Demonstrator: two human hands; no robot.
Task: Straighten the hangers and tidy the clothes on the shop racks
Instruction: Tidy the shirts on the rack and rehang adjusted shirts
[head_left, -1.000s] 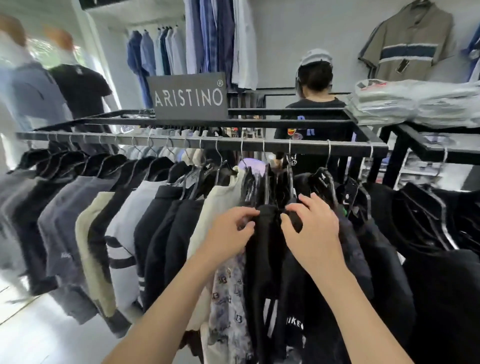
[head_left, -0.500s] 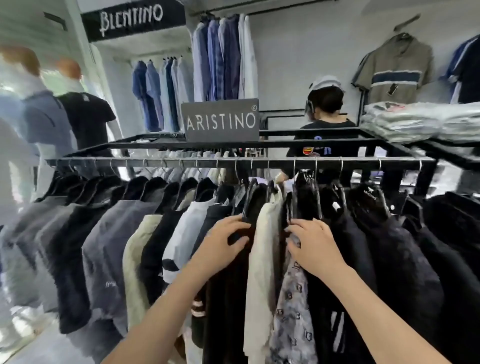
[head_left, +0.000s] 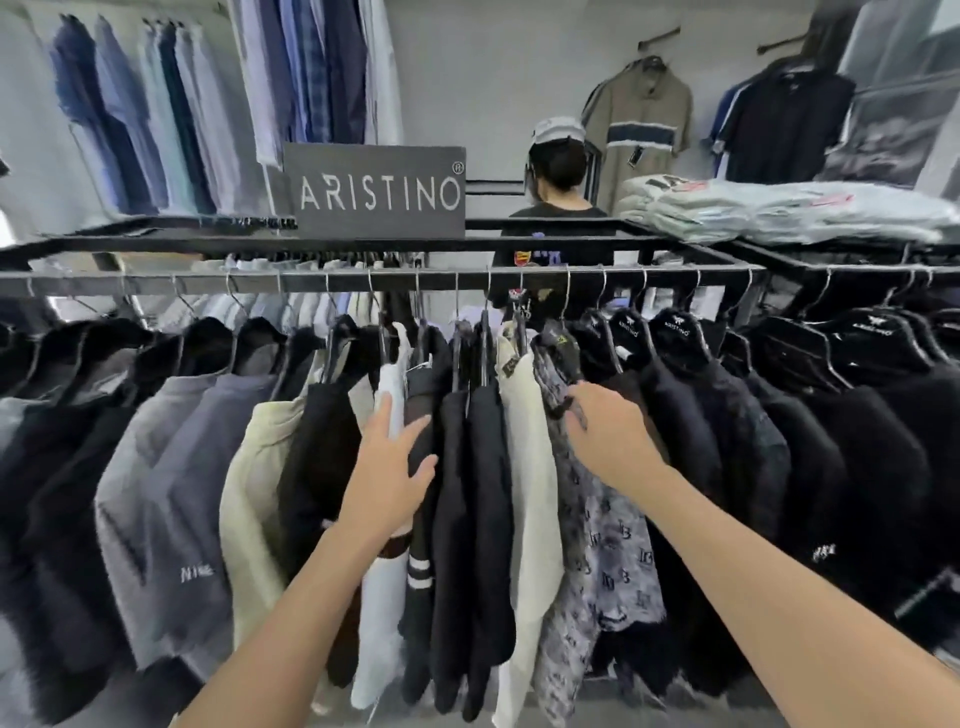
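A black rail (head_left: 311, 283) carries a dense row of shirts on wire hangers. My left hand (head_left: 389, 467) reaches into the row with its fingers nearly straight. The fingers lie against a white shirt (head_left: 387, 597), and the thumb rests on a dark shirt with white stripes (head_left: 421, 566). My right hand (head_left: 610, 439) curls its fingers over the shoulder of a grey patterned shirt (head_left: 608, 545). Two black shirts (head_left: 478, 493) and a cream one (head_left: 530, 467) hang between my hands. Their hanger hooks crowd together unevenly on the rail.
An ARISTINO sign (head_left: 379, 189) stands on the rack's top frame. A person in a cap (head_left: 558, 171) stands behind the rack. Folded clothes in bags (head_left: 779, 208) are stacked at the right. More shirts hang on the back wall (head_left: 639, 124).
My left hand has let go of a dark shirt and slid left beside the white one. My right hand has settled on the patterned shirt's shoulder. The gap between my hands has widened.
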